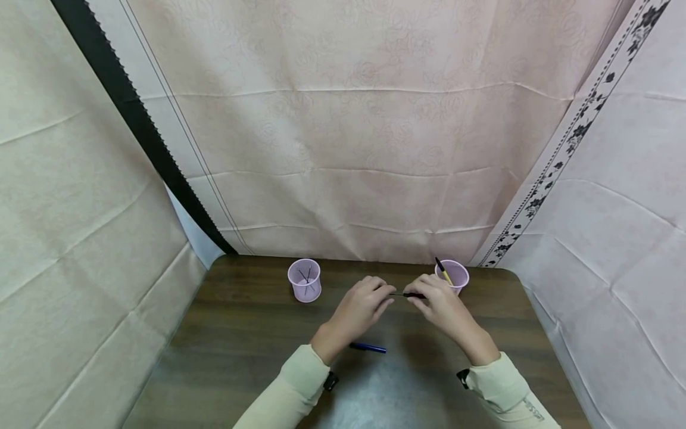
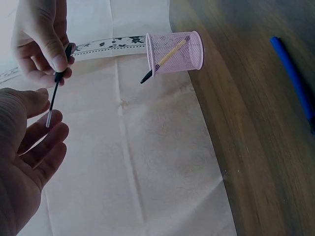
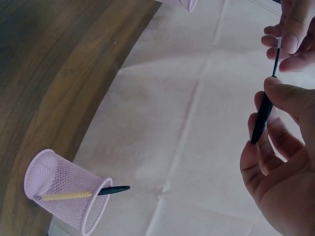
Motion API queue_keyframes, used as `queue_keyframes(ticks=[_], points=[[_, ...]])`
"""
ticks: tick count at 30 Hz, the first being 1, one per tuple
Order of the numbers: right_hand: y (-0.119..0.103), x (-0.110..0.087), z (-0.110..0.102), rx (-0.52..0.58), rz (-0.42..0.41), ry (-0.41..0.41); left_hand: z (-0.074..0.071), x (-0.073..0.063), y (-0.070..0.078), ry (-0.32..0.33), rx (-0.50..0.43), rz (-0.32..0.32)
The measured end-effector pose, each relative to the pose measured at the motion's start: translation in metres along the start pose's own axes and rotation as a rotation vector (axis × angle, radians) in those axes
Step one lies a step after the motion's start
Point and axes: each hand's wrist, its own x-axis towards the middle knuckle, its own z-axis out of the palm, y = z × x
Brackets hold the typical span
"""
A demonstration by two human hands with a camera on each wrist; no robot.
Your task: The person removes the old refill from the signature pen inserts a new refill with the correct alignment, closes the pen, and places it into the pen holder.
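A big pale cloth [image 1: 348, 131] hung behind a brown table [image 1: 241, 345]. Over the table, the right hand [image 1: 442, 304] gripped a black pen tube [image 3: 263, 115], and the left hand [image 1: 360, 304] pinched the end of the thin stick [image 3: 276, 61] poking out of it. The hands were close but apart. The right pink cup [image 1: 461, 275] stood just past the right hand, with a yellow and black pen [image 1: 444, 273] leaning inside. The left pink cup [image 1: 305, 295] held thin dark sticks [image 1: 308, 275]. A blue pen [image 1: 371, 347] lay near the left wrist.
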Motion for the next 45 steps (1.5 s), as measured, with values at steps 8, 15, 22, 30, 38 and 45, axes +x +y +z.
queue_keyframes(ticks=[8,15,22,30,38,45], points=[[-0.004,0.000,0.002,-0.004,0.023,-0.020,0.002,0.001,0.002,0.014,0.001,0.021],[-0.008,-0.001,0.006,-0.048,0.049,-0.035,0.003,0.002,0.005,0.004,0.065,0.012],[-0.010,-0.001,0.009,-0.056,0.073,-0.023,0.004,0.001,0.008,-0.001,0.080,-0.014],[-0.011,-0.001,0.008,-0.055,0.102,-0.020,0.004,0.001,0.009,-0.002,0.095,-0.027],[-0.011,0.000,0.007,-0.068,0.079,-0.009,0.003,0.002,0.008,0.023,0.109,-0.021],[-0.010,0.000,0.006,-0.080,0.052,0.013,0.000,0.000,0.008,0.009,0.132,-0.030]])
